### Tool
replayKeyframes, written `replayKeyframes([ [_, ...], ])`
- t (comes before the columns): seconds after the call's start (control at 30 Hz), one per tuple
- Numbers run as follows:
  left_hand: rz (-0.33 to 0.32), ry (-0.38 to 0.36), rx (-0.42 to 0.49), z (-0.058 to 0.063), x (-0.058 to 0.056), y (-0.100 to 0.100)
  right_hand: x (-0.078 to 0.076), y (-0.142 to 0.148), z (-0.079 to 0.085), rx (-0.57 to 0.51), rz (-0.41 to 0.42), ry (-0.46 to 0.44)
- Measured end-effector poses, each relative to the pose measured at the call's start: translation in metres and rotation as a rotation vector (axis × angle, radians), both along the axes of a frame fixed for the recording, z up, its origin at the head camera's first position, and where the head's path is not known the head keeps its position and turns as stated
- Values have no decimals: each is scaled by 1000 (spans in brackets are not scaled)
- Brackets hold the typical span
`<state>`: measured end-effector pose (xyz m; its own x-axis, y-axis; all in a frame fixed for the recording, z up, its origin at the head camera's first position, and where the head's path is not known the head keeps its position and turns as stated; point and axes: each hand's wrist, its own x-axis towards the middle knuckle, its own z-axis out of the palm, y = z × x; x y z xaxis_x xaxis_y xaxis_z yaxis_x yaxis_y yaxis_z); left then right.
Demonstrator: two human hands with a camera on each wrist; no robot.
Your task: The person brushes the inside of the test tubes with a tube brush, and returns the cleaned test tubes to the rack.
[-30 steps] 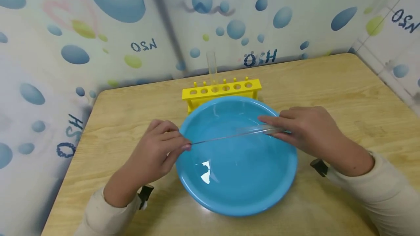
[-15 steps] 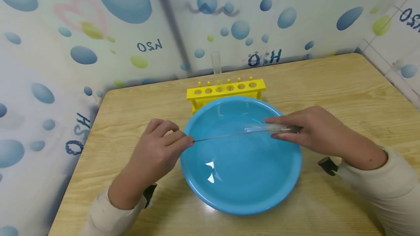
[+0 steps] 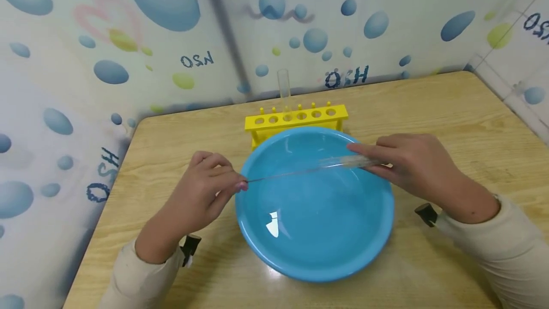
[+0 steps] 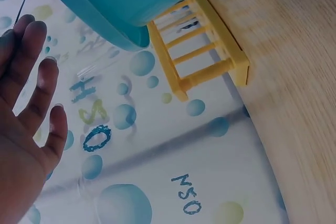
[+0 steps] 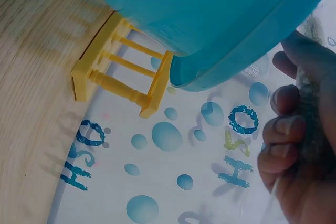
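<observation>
In the head view my left hand [image 3: 201, 192] pinches the thin wire handle [image 3: 283, 174] of a test tube brush between thumb and fingertips. The wire runs rightward over the blue basin [image 3: 315, 274] into a clear glass test tube [image 3: 332, 161]. My right hand [image 3: 413, 166] grips this tube at its far part, holding it nearly level, slightly raised at the right. Pale bristles [image 3: 357, 160] show inside the glass. In the right wrist view the right fingers [image 5: 281, 129] curl around the tube, with the bristles [image 5: 312, 27] showing through. The left wrist view shows the left hand's palm [image 4: 21, 150].
A yellow test tube rack [image 3: 296, 117] stands right behind the basin, holding one upright clear test tube [image 3: 283, 85]. Water lies in the basin, catching a bright reflection. Behind the wooden table [image 3: 184, 142] rises a patterned wall [image 3: 231, 27].
The view has shifted slightly. The bristles slid deeper into the tube half a second ago and now sit a little further left. My left hand has drawn slightly left; the right hand has tilted the tube.
</observation>
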<state>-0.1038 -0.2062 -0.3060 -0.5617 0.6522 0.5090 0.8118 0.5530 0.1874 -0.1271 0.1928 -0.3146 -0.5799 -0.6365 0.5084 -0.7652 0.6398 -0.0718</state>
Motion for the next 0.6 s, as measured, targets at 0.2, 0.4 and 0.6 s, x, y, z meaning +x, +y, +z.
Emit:
replayKeyframes([
  [0.2, 16, 78, -38, 4, 4, -3, 1, 0, 1, -22, 14, -299],
  [0.4, 53, 213, -63, 4, 6, 0, -2, 5, 2, -37, 37, -392],
  [0.6, 33, 146, 33, 5, 6, 6, -1, 6, 5, -9, -62, -249],
])
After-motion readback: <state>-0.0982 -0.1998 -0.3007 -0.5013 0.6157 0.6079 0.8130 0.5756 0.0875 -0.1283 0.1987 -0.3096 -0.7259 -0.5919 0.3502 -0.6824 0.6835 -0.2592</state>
